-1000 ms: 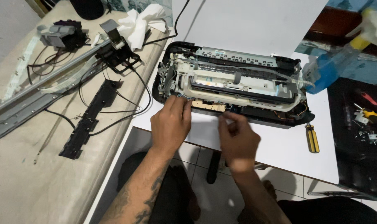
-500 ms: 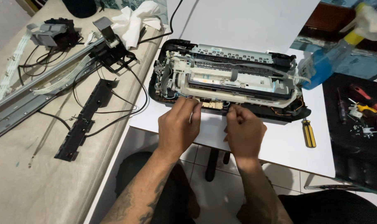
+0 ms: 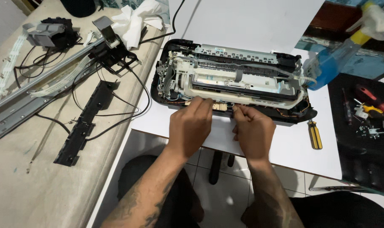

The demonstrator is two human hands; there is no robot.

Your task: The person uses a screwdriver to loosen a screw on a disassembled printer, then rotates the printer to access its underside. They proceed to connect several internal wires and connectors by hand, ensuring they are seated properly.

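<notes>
An opened printer (image 3: 234,80) with its cover off lies on a white table (image 3: 284,147); its black base, white inner frame and cables show. My left hand (image 3: 189,126) rests at the printer's front edge, fingers curled on a small part near a tan piece (image 3: 220,106). Just to the right, my right hand (image 3: 253,131) pinches something thin at the same front edge. What each hand grips is hidden by the fingers.
A yellow-handled screwdriver (image 3: 315,135) lies right of the printer. A blue spray bottle (image 3: 344,50) stands at the back right. Removed parts, a metal rail (image 3: 40,84), a black strip (image 3: 84,124) and cables lie on the beige surface at left. Small tools (image 3: 367,109) sit on a black mat.
Both hands have moved closer together along the printer's front edge. The view has shifted slightly, so the printer sits lower and more central.
</notes>
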